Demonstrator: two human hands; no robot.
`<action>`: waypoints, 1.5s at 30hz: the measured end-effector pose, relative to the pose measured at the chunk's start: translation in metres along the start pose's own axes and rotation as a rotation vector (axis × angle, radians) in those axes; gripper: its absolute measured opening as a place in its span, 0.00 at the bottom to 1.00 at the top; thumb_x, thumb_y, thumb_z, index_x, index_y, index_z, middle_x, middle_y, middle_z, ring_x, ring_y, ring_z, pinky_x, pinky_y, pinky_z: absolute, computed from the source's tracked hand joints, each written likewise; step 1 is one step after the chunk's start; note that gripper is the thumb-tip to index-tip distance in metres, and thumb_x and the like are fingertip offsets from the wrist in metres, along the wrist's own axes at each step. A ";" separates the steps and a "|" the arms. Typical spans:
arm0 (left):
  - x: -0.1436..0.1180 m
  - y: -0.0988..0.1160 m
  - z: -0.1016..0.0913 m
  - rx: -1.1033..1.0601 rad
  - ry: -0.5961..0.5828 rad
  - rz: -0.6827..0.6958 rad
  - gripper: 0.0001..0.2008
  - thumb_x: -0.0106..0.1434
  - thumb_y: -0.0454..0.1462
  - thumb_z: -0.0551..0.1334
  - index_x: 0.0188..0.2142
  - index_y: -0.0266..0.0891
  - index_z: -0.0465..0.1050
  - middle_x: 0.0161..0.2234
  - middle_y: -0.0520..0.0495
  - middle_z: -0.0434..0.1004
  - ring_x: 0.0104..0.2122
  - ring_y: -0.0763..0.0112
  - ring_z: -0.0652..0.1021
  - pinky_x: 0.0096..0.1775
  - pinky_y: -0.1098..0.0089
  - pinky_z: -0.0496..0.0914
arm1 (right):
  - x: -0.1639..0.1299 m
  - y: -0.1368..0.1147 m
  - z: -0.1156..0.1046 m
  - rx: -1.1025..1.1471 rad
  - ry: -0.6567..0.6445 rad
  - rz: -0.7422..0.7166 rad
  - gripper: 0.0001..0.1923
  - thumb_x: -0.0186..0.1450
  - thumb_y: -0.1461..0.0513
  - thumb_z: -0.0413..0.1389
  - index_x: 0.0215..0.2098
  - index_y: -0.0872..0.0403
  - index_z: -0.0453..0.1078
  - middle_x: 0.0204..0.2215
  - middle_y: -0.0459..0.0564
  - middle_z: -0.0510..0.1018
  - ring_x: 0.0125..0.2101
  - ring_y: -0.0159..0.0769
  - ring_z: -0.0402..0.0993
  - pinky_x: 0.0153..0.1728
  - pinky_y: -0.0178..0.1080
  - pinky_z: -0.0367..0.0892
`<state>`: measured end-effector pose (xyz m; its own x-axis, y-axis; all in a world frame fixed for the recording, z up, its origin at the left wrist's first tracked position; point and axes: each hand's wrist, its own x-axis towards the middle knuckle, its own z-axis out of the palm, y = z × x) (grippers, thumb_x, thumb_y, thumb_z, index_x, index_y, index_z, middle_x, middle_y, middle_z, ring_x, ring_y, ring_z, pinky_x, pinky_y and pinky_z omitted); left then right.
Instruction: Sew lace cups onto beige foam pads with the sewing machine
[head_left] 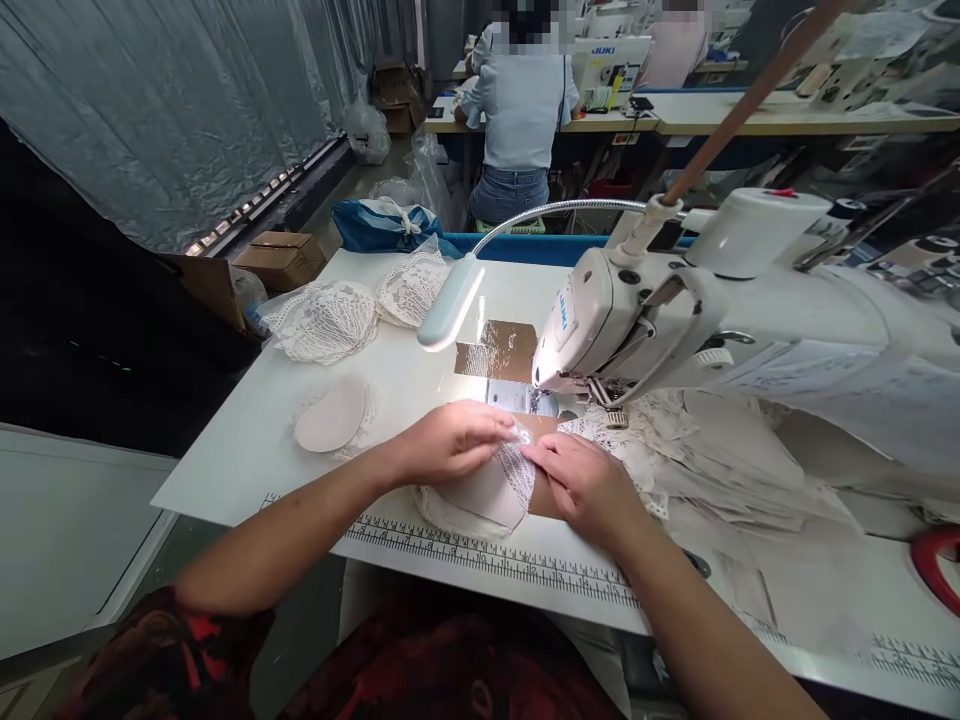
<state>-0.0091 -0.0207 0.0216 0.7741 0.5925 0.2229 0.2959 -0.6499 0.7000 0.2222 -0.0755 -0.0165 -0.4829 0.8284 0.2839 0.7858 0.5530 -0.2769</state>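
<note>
In front of the sewing machine [592, 320], a white lace-edged fabric piece [516, 478] lies partly over other pale fabric. My left hand [457, 440] is closed on its upper edge, fingers stretched toward the needle area. My right hand [585, 480] pinches the lace at its right edge between thumb and forefinger. To the right of that hand, lace pieces and pale fabric panels [720, 460] lie heaped under the machine arm. Part of the held piece is hidden beneath my left hand.
A lamp [454, 300] on a bendable neck hangs over the table. Lace cups [322, 320] sit at the back left, and a beige cup [330, 415] lies nearer. A printed ruler [480, 555] runs along the front edge. A person [521, 110] sits ahead, facing away.
</note>
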 end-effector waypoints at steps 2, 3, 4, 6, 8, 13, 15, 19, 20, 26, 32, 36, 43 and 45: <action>0.007 -0.003 0.000 0.103 0.074 -0.097 0.16 0.62 0.34 0.57 0.49 0.37 0.73 0.52 0.39 0.73 0.52 0.61 0.72 0.53 0.59 0.68 | 0.001 -0.001 0.000 -0.023 -0.032 -0.021 0.18 0.63 0.71 0.47 0.42 0.52 0.76 0.30 0.49 0.74 0.32 0.33 0.66 0.34 0.34 0.61; 0.013 -0.005 0.001 0.161 0.057 -0.145 0.18 0.60 0.34 0.58 0.50 0.36 0.71 0.51 0.38 0.73 0.50 0.59 0.73 0.49 0.60 0.69 | 0.001 -0.002 0.000 -0.036 -0.039 -0.024 0.18 0.63 0.71 0.47 0.42 0.52 0.76 0.29 0.49 0.73 0.31 0.33 0.65 0.34 0.34 0.61; 0.019 -0.008 0.001 0.207 0.006 -0.189 0.19 0.59 0.34 0.59 0.50 0.36 0.71 0.47 0.39 0.75 0.46 0.59 0.75 0.45 0.62 0.71 | 0.001 -0.002 0.000 -0.046 -0.039 -0.023 0.17 0.63 0.70 0.47 0.41 0.52 0.76 0.29 0.49 0.72 0.31 0.33 0.64 0.33 0.34 0.60; 0.031 -0.012 0.001 0.227 -0.136 -0.266 0.15 0.56 0.33 0.59 0.43 0.36 0.73 0.34 0.45 0.76 0.33 0.65 0.75 0.33 0.69 0.68 | 0.001 -0.002 -0.001 -0.053 -0.029 -0.012 0.16 0.64 0.70 0.48 0.40 0.52 0.76 0.29 0.49 0.72 0.32 0.33 0.64 0.34 0.34 0.59; 0.039 -0.014 0.000 0.123 -0.245 -0.313 0.05 0.55 0.33 0.59 0.32 0.37 0.73 0.23 0.52 0.69 0.23 0.72 0.70 0.26 0.74 0.61 | 0.000 -0.001 -0.002 -0.051 -0.014 -0.002 0.15 0.65 0.69 0.48 0.39 0.53 0.76 0.29 0.49 0.73 0.33 0.34 0.65 0.34 0.34 0.59; 0.041 -0.022 -0.002 -0.483 -0.309 -0.251 0.15 0.51 0.36 0.65 0.20 0.37 0.58 0.25 0.52 0.67 0.28 0.74 0.70 0.29 0.74 0.63 | 0.000 0.000 -0.005 -0.030 -0.033 0.026 0.14 0.66 0.68 0.48 0.36 0.54 0.76 0.29 0.50 0.73 0.32 0.34 0.65 0.33 0.35 0.59; 0.037 -0.027 -0.004 -0.608 -0.239 -0.302 0.19 0.51 0.39 0.66 0.19 0.38 0.53 0.22 0.53 0.63 0.26 0.75 0.69 0.28 0.74 0.63 | 0.000 0.000 -0.006 -0.025 -0.048 0.033 0.14 0.65 0.69 0.48 0.36 0.54 0.76 0.28 0.49 0.73 0.32 0.34 0.65 0.33 0.35 0.59; 0.027 -0.031 -0.014 -0.424 0.185 -0.452 0.20 0.52 0.39 0.65 0.20 0.39 0.51 0.21 0.56 0.60 0.21 0.79 0.63 0.25 0.75 0.60 | -0.001 0.000 -0.007 -0.009 -0.053 0.028 0.14 0.63 0.71 0.49 0.36 0.54 0.76 0.29 0.49 0.73 0.33 0.35 0.66 0.34 0.36 0.59; 0.024 -0.028 -0.015 -0.338 0.298 -0.463 0.17 0.54 0.38 0.63 0.21 0.39 0.53 0.22 0.55 0.61 0.22 0.78 0.63 0.26 0.75 0.60 | -0.001 0.000 -0.008 -0.002 -0.050 0.025 0.14 0.62 0.71 0.49 0.36 0.54 0.76 0.29 0.49 0.74 0.33 0.35 0.66 0.34 0.36 0.59; 0.007 0.005 0.008 0.202 0.167 -0.214 0.07 0.64 0.34 0.55 0.38 0.36 0.71 0.39 0.44 0.76 0.39 0.66 0.75 0.42 0.66 0.71 | -0.002 0.000 -0.006 0.011 -0.002 0.049 0.13 0.61 0.70 0.49 0.30 0.55 0.75 0.28 0.49 0.74 0.32 0.34 0.66 0.32 0.35 0.58; 0.016 0.004 0.038 0.443 -0.077 0.005 0.14 0.66 0.34 0.53 0.47 0.32 0.73 0.51 0.37 0.73 0.51 0.58 0.73 0.52 0.57 0.70 | -0.001 0.001 -0.003 -0.121 0.015 0.139 0.19 0.61 0.71 0.47 0.45 0.54 0.74 0.33 0.50 0.76 0.34 0.36 0.67 0.32 0.37 0.58; 0.022 0.001 0.035 0.538 -0.080 -0.047 0.17 0.65 0.36 0.56 0.51 0.30 0.70 0.53 0.36 0.71 0.51 0.55 0.73 0.51 0.56 0.71 | 0.001 -0.002 -0.002 -0.220 -0.078 0.217 0.19 0.63 0.69 0.48 0.46 0.50 0.75 0.32 0.49 0.75 0.32 0.37 0.65 0.31 0.38 0.56; 0.029 -0.010 0.031 0.562 -0.123 -0.024 0.22 0.63 0.36 0.57 0.55 0.28 0.68 0.56 0.35 0.68 0.54 0.54 0.70 0.55 0.55 0.68 | 0.002 0.001 0.003 -0.265 -0.029 0.226 0.19 0.62 0.70 0.50 0.48 0.51 0.74 0.32 0.49 0.76 0.32 0.37 0.65 0.32 0.38 0.56; 0.032 -0.018 0.029 0.554 -0.149 0.019 0.23 0.62 0.36 0.57 0.55 0.27 0.67 0.57 0.35 0.67 0.55 0.53 0.69 0.56 0.56 0.67 | 0.002 0.003 0.006 -0.282 0.007 0.221 0.19 0.62 0.70 0.51 0.48 0.52 0.75 0.31 0.49 0.76 0.31 0.36 0.65 0.32 0.38 0.56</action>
<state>0.0266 -0.0036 -0.0031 0.8406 0.5311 0.1060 0.4995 -0.8359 0.2275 0.2211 -0.0721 -0.0224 -0.2878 0.9240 0.2519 0.9471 0.3136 -0.0682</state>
